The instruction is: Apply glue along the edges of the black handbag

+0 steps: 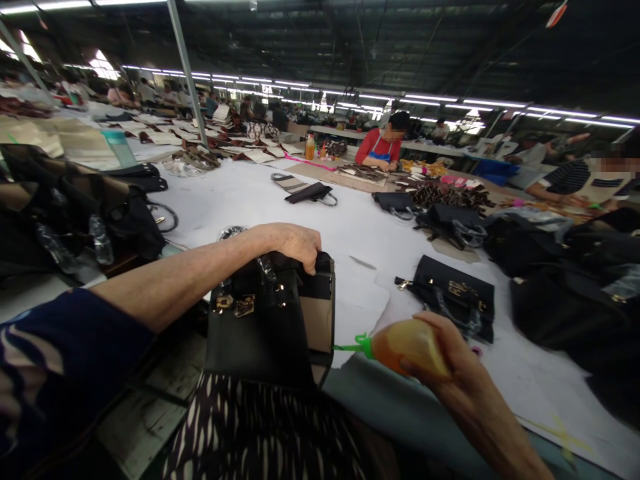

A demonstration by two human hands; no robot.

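Observation:
My left hand [299, 245] is closed on the top edge of a black handbag [257, 340] that rests at the table edge against my lap. Gold clasps and plastic-wrapped handles show on the bag's front, and its open side reveals a beige and black inner panel [318, 317]. In my right hand [447, 350] is a soft squeeze bottle [407, 345] of amber liquid, tipped sideways. Its thin green nozzle points left, with the tip at the bag's side edge; whether it touches cannot be told.
A black bag piece [455, 293] with gold letters lies to the right. Black bags are heaped at the far right [555, 313] and left [115, 220]. More pieces [310, 192] lie ahead on the white-covered table [350, 233]. A co-worker in red [383, 147] sits across.

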